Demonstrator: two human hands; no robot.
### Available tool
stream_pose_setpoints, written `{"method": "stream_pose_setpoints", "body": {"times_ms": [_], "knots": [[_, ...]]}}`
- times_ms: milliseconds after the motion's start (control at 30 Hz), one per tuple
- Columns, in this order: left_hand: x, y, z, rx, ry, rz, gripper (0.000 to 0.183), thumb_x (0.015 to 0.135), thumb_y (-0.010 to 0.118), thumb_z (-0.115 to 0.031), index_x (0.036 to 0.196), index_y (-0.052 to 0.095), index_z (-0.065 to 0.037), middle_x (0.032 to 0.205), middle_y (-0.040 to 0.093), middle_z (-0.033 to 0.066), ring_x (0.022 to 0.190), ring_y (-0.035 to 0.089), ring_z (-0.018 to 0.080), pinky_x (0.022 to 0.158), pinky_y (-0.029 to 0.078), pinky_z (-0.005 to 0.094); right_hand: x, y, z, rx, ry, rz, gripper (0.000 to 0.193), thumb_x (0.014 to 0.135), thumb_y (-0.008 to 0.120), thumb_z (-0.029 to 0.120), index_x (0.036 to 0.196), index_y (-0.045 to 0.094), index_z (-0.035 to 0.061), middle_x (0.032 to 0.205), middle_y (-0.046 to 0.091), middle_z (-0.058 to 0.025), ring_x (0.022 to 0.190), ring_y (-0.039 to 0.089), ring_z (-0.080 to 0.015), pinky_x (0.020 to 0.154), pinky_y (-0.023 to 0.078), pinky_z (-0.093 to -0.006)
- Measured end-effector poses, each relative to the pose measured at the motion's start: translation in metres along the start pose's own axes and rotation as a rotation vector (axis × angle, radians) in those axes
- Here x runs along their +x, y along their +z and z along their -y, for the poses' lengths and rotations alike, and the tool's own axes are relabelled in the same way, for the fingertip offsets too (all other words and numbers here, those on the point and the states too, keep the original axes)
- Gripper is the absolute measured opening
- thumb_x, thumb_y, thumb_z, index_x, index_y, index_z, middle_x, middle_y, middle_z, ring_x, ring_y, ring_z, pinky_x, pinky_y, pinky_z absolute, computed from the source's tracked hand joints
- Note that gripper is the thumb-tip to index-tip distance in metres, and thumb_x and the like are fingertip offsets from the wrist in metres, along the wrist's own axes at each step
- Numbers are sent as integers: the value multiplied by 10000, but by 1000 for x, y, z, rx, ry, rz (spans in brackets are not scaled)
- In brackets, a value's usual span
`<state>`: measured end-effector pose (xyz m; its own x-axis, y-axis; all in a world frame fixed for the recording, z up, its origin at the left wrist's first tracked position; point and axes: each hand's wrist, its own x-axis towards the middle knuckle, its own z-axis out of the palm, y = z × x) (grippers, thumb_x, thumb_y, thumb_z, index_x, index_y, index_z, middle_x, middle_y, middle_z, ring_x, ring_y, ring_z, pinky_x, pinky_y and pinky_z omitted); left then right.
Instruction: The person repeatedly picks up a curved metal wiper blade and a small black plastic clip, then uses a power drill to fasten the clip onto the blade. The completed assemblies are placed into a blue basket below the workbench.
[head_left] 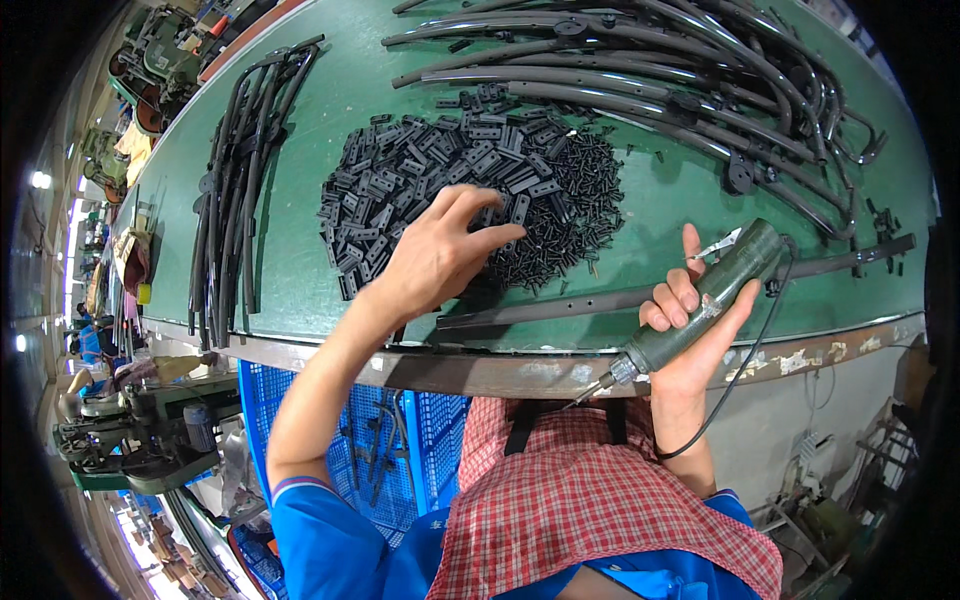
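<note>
My left hand (435,250) hovers over the heap on the table, palm down, its thumb and fingers bent and apart. Beneath and beyond it lie many small black rectangular blocks with holes (400,165). Just right of its fingertips is a pile of small dark screws (575,205). My right hand (690,340) is wrapped round a dark green electric screwdriver (700,300), whose bit (592,390) points down and left past the table edge. Behind the screwdriver, a dark tube with holes (560,308) lies along the table's near side.
Bent dark metal tube frames (640,90) are stacked at the far right; another bundle of tubes (250,170) lies at left. The screwdriver's black cord (745,365) loops by my right wrist. A blue plastic crate (430,440) stands below the table's worn edge (480,372).
</note>
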<state>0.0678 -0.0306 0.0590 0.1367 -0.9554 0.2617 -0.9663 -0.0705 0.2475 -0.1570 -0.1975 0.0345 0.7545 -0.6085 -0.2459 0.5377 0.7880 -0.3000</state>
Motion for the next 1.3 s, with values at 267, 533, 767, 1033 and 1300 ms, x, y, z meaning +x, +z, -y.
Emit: {"method": "stream_pose_setpoints", "body": {"times_ms": [267, 533, 767, 1033, 1300], "knots": [[27, 6, 19, 7, 195, 233, 293, 711, 696, -74, 993, 617, -57, 1059, 538, 92, 1021, 517, 287, 872, 459, 381, -2, 2, -2, -27, -19, 8, 754, 892, 409, 663, 1329, 425, 49, 654, 374, 35, 539, 351, -76, 499, 334, -238], [4, 14, -55, -260, -50, 22, 288, 718, 706, -88, 978, 605, -20, 905, 605, 134, 872, 576, 324, 751, 481, 407, -1, -3, 1, 11, 28, 11, 775, 873, 348, 719, 1303, 463, 85, 650, 399, 23, 539, 375, -105, 523, 341, -272], [-8, 69, -83, -387, -154, -187, 313, 727, 723, -75, 1007, 602, -10, 943, 602, 140, 823, 601, 310, 695, 506, 377, 0, -4, 3, 0, 41, 1, 765, 879, 343, 714, 1290, 472, 82, 656, 424, 17, 536, 392, -105, 522, 353, -272], [-10, 74, -77, -450, -115, -187, 292, 770, 697, -61, 1034, 595, 12, 972, 623, 156, 859, 631, 317, 740, 530, 377, 8, 57, 14, -349, -506, 523, 1016, 753, 549, 748, 1405, 308, 7, 663, 437, -23, 559, 479, -157, 527, 413, -315], [-13, 75, -76, -501, -116, -220, 261, 783, 677, -76, 1012, 590, 13, 961, 625, 154, 869, 624, 324, 749, 523, 386, 13, 71, -7, -679, -456, 735, 1047, 686, 618, 741, 1386, 325, 21, 694, 507, -54, 557, 525, -187, 522, 447, -334]]}}
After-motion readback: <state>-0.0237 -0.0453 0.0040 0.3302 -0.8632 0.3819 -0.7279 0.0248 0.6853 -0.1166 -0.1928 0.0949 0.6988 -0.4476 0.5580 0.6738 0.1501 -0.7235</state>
